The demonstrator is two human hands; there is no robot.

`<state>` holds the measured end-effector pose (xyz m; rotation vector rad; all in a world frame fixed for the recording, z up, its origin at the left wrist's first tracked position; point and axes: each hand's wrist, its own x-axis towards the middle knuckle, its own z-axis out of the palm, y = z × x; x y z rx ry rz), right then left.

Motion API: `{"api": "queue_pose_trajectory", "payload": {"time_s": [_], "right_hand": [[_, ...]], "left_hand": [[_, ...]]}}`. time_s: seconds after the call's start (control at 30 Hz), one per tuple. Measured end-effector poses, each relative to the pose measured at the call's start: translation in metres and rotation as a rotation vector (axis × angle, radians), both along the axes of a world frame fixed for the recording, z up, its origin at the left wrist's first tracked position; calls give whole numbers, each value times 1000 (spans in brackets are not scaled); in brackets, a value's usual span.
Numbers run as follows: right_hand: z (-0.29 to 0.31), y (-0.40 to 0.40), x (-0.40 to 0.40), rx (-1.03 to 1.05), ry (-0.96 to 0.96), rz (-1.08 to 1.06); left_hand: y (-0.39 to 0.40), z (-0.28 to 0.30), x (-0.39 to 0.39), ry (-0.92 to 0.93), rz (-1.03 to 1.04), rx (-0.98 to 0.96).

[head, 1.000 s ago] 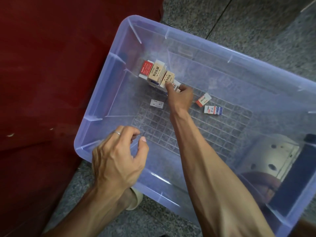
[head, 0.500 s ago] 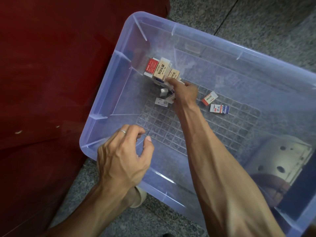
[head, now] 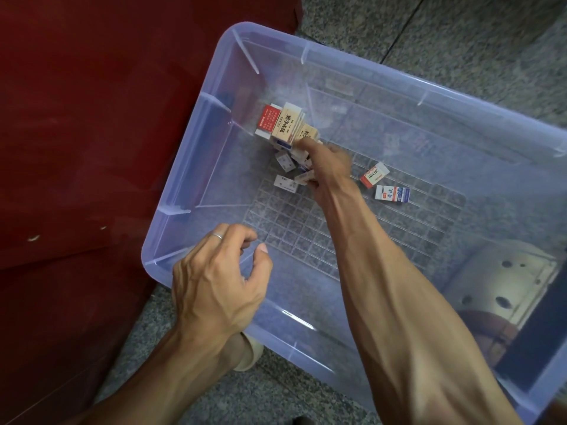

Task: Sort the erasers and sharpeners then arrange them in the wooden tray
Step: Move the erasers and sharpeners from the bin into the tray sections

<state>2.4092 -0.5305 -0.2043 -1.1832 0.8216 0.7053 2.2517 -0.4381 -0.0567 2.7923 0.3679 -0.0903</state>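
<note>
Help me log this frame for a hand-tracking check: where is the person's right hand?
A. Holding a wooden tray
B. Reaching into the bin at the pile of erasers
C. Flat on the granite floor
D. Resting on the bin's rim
B: the right hand reaches down inside the clear plastic bin, its fingers among the pile of erasers.
</note>
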Motion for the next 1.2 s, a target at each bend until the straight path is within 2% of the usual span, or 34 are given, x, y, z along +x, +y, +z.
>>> {"api": "queue_pose_trajectory", "payload": {"time_s": [0.1, 0.23, 0.33, 0.4, 0.63, 0.77, 0.97, 1.1, 1.2], "right_hand": [[-3, 0, -1, -57, -14, 30], [1, 7, -4, -109, -36, -59], [3, 12, -7, 118, 6, -192], [3, 13, -10, 198, 26, -245], [16, -13, -27, 367, 96, -320], [44, -30, -46, 396, 133, -363], [94, -58, -71, 518, 78, -324], [132, -75, -83, 553, 33, -310], [161, -83, -94, 532, -20, -285]], "left_hand": [[0, 0, 0, -5, 2, 0], [0, 0, -1, -4, 0, 5], [0, -1, -1, -4, -5, 4], [1, -1, 0, -5, -11, 2], [0, 0, -1, 7, 8, 8], [1, -1, 0, 42, 37, -13], [0, 3, 3, 100, 56, -24], [3, 8, 6, 148, 87, -194], [0, 25, 7, 53, 194, -391]]}}
